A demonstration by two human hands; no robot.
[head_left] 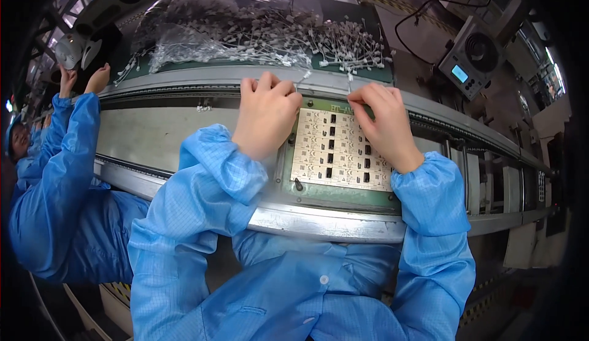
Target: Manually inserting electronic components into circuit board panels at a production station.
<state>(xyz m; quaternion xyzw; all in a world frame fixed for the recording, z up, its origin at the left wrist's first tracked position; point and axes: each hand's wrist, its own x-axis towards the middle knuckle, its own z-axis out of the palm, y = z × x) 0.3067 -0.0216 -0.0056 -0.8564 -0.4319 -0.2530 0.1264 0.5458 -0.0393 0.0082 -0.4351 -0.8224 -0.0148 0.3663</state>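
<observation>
My left hand (267, 117) is closed at the far left corner of a green pallet (343, 197), its fingers curled round a short wire lead (303, 78) with a white connector at the tip. Over the panel's right far side, my right hand (383, 123) pinches another wire lead (350, 83) between thumb and forefinger, its white connector pointing away from me. Between and below the hands lies a cream circuit board panel (316, 151), seated in the pallet, with printed marks and rows of small black components. My right hand covers part of it.
Beyond the rail, a heap of white-ended wire leads (257, 37) lies on a green surface, partly under clear plastic film (184, 49). A metal conveyor rail (325, 223) runs before me. A fan-fronted device (472, 58) stands far right; a co-worker in blue (61, 200) sits left.
</observation>
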